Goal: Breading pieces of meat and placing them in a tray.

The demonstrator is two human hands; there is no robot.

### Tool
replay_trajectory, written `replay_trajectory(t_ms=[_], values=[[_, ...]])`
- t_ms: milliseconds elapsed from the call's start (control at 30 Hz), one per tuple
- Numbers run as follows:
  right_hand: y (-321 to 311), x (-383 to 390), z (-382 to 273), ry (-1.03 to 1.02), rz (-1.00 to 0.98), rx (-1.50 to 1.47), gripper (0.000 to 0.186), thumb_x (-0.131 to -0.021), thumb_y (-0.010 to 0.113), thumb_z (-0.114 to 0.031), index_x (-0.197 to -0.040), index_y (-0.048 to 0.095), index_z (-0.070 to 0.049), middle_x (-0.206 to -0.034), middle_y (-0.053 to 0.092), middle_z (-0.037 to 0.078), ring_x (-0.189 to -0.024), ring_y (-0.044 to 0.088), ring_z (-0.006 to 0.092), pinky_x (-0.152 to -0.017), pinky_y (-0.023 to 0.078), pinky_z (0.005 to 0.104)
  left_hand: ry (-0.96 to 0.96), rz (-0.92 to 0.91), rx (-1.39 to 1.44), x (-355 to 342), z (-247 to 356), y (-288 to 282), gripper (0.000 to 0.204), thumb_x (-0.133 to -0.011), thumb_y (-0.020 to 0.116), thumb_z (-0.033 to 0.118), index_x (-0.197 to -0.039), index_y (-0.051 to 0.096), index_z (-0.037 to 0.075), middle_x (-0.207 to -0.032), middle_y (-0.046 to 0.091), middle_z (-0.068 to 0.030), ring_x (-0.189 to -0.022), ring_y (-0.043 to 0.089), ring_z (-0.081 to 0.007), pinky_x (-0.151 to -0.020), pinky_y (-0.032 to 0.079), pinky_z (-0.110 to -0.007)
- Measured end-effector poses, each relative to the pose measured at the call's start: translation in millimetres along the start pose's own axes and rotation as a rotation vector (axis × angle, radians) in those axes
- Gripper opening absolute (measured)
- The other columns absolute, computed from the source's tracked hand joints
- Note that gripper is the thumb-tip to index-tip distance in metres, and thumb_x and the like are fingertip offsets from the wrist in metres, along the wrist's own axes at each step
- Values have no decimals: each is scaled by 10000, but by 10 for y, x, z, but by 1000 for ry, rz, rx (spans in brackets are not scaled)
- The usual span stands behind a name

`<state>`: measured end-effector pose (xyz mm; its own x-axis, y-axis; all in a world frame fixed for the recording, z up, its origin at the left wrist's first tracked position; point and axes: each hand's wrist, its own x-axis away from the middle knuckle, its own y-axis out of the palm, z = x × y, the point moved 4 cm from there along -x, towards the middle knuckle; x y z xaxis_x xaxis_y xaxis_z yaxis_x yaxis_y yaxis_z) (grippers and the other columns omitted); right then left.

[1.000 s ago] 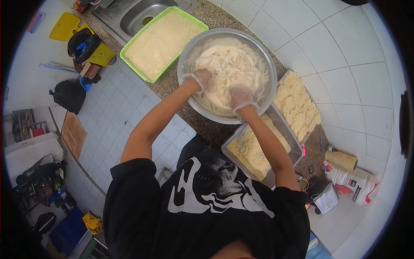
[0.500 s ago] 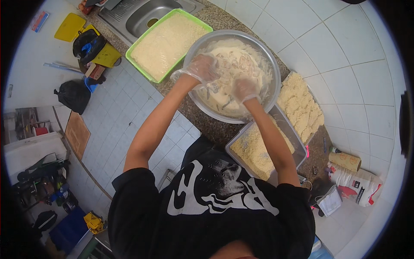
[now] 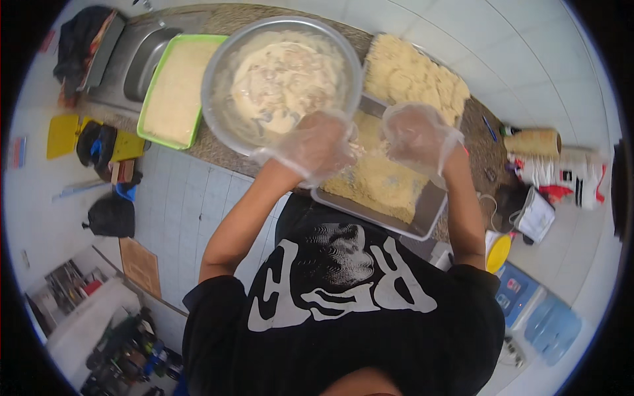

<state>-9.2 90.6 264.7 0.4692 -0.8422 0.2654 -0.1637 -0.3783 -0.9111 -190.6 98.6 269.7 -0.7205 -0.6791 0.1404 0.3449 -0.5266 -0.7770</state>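
Both of my hands wear clear plastic gloves. My left hand (image 3: 322, 144) is over the left side of a grey plastic tub (image 3: 430, 214) of yellowish crumbs (image 3: 383, 178), by the near right rim of a large metal bowl (image 3: 220, 117). Its fingers are curled, and a small pale lump shows at their tips. My right hand (image 3: 415, 135) hangs above the same tub, fingers bent down toward the crumbs; what they hold, if anything, is hidden. Creamy white batter (image 3: 264, 82) with pale pieces in it fills the bowl's bottom.
Left of the bowl, a green-rimmed tray (image 3: 173, 96) of pale crumbs stands next to a metal sink (image 3: 148, 63). Behind the tub lies another heap of crumbs (image 3: 416, 72). A blue pen (image 3: 489, 129) and a brown roll (image 3: 536, 142) are at the right.
Both hands have come out of the batter in the bowl and moved right, over the crumb tub. The view has shifted, so the bowl and trays appear further left.
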Motion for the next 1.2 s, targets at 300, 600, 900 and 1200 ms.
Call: replay_trajectory(t_ms=[300,600,900,1200], values=[[1617,568,1592,373,53,-11,300,-850,520,-277,-898,656,-15,-939,648,206,-914,619,350,-846,476,436,202,-368,-573,-1508,-389,2152,360,-850,524,171,-1182,579,41,-1110,599,-235,-1045,575,-396,-904,463,-450],[3182,1819,1047,889,-1,-296,396,-911,458,-304,-1158,582,-21,-1091,610,240,-1058,593,343,-897,467,446,-160,-512,-342,-232,-121,3487,302,-876,463,172,-1036,651,-3,-1126,601,-229,-1000,611,-373,-875,481,-444],[2067,1554,1105,992,287,-645,525,-931,428,-410,-1250,525,-4,-1161,592,263,-1051,596,378,-881,460,429,-546,-116,224,-842,197,2787,409,-900,473,287,-1116,592,-39,-1075,603,-299,-1038,582,-432,-878,449,-502],[2900,906,1194,574,286,-127,763,-858,528,-456,-1474,277,-84,-1558,158,148,-1441,93,347,-1158,68,488,-189,-417,-100,-1328,-175,3027,653,-800,602,268,-1345,401,-31,-1406,396,-235,-1322,371,-366,-1102,284,-448]])
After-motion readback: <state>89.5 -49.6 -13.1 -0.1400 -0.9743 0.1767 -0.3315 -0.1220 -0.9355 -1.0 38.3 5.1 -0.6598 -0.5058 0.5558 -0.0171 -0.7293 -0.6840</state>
